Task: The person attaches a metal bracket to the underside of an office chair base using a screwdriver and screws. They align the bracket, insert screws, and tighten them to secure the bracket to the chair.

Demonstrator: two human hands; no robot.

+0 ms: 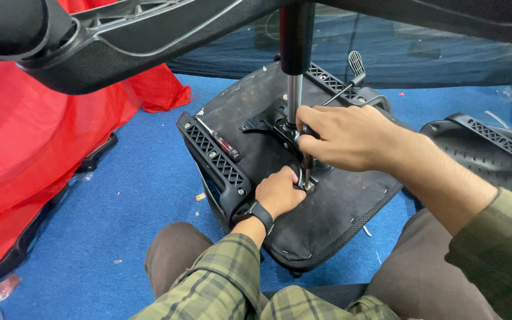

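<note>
Blue carpet floor (137, 195) is seen under everything; the knees and plaid sleeves of the seated person are nearest the camera.

Just beyond the knees an upturned chair seat (327, 207) rests on the floor, its black fabric underside facing up.

Left hand (278, 192), a black watch on its wrist, is curled and pressed onto the seat underside just below the tool tip; whether anything is pinched in it cannot be told.

Right hand (342, 137), directly above the left, is closed in a full grip around the handle of a screwdriver (306, 166), whose shaft points down to a screw beside the black metal plate (268, 121).

A chrome gas cylinder (294, 98) rises from that plate, just left of the right grip.

A red fabric sheet (25, 148) lies far left; a second black plastic chair part (487, 145) lies right of the grip. Beyond, dark mesh material (422, 56) is seen.
</note>
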